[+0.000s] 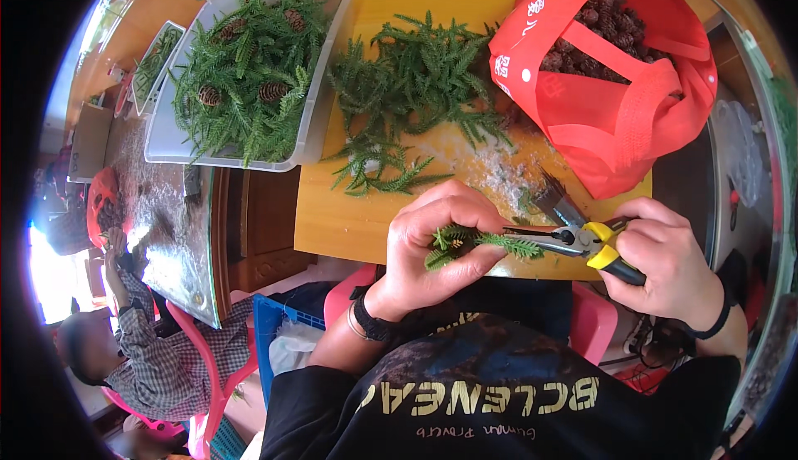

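Note:
My left hand (409, 245) is closed round a green pine sprig (521, 247), holding it over the table's near edge. Long-nose pliers (573, 239) with yellow and black handles are in the grip of my right hand (663, 262). Their jaws point left and lie along the top of the sprig, close to my left thumb. Whether the jaws clamp anything is too small to tell. Just beyond the pliers, a dark-bristled brush (560, 202) lies on the table among white flakes (496, 167). Loose pine sprigs (428, 78) are heaped farther back on the table.
A translucent bin (322, 78) of pine sprigs and a few cones stands at the far left of the yellow table (353, 231). A red bag (573, 98) full of pine cones (613, 32) leans at the far right. Another person (166, 360) sits at a table on the left.

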A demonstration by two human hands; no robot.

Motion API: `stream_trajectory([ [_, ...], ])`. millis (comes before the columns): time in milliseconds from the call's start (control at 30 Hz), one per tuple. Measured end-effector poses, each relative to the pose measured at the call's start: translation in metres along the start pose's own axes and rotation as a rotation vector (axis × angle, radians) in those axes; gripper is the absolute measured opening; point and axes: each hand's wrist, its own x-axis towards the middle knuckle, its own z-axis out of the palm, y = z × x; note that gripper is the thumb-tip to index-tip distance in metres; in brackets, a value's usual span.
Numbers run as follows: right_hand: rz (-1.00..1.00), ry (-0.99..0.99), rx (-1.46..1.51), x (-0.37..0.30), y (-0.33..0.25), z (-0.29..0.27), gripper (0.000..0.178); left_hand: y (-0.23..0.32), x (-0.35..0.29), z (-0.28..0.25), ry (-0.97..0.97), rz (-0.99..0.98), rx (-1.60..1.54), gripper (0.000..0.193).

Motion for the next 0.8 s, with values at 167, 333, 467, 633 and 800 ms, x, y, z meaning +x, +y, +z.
stream_trajectory([
  [167,-0.009,0.016,0.0,0.0003,0.0012,0.0022,0.021,-0.0051,-0.0003,0.0029,0.058,0.064,0.032,0.017],
  [333,-0.021,0.055,0.039,0.0025,0.002,0.004,0.02,-0.0056,0.0005,0.0031,0.059,0.057,0.028,0.018],
  [467,-0.032,0.059,0.039,0.0029,0.0022,0.0048,0.02,-0.0069,-0.0005,0.0043,0.077,0.044,0.028,0.018],
  [633,-0.028,0.07,0.023,0.002,0.002,0.005,0.018,-0.0064,0.0001,0.0055,0.084,0.033,0.043,0.018],
  [800,0.002,0.046,0.021,0.0013,0.0009,0.0044,0.017,-0.0048,-0.0004,0.0053,0.053,-0.015,0.08,0.01],
])
